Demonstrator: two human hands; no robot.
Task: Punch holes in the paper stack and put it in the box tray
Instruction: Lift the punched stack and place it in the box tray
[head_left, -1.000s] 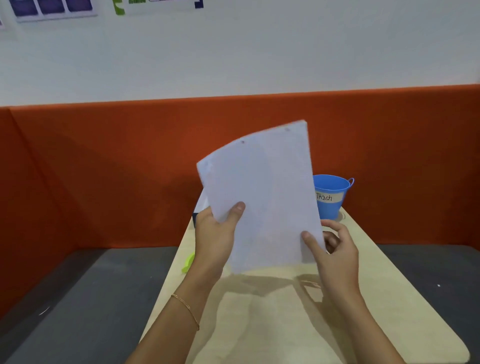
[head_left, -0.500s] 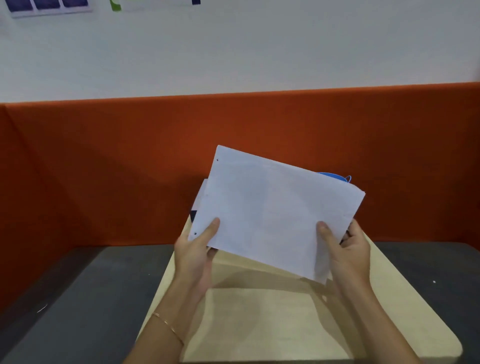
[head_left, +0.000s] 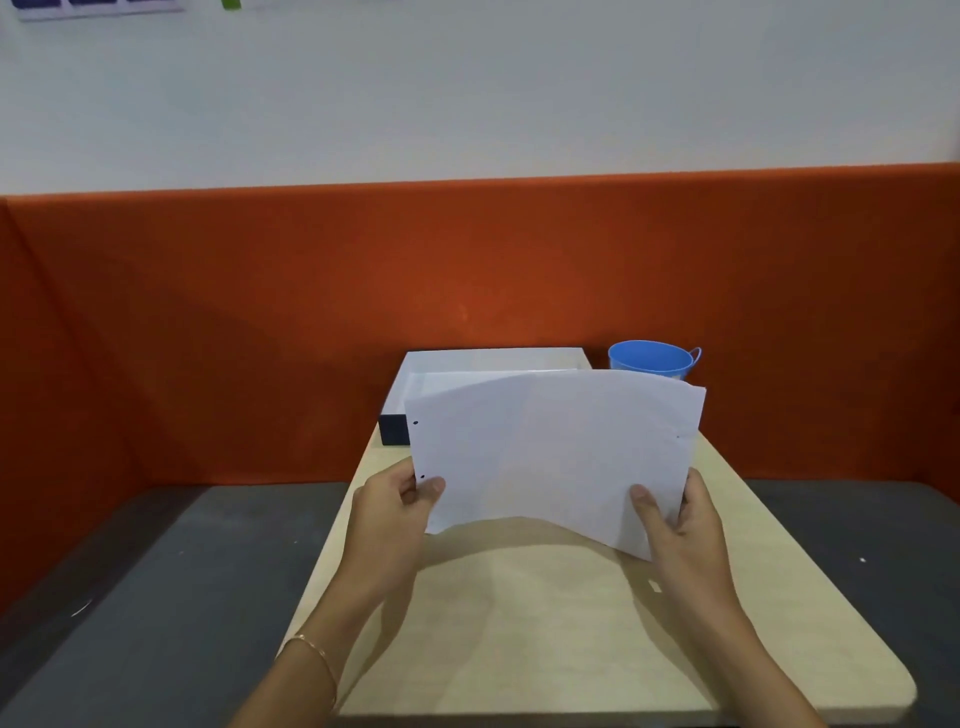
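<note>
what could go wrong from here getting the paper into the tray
1. The paper is bowed, and the left hand and right hand each pinch only a lower corner, so sheets could slip or fan out of line.
2. The paper hides the near part of the tray, so its leading edge could catch the near wall and crumple.
3. The bucket stands close to the tray's right side, so the paper's right edge might knock it.
</note>
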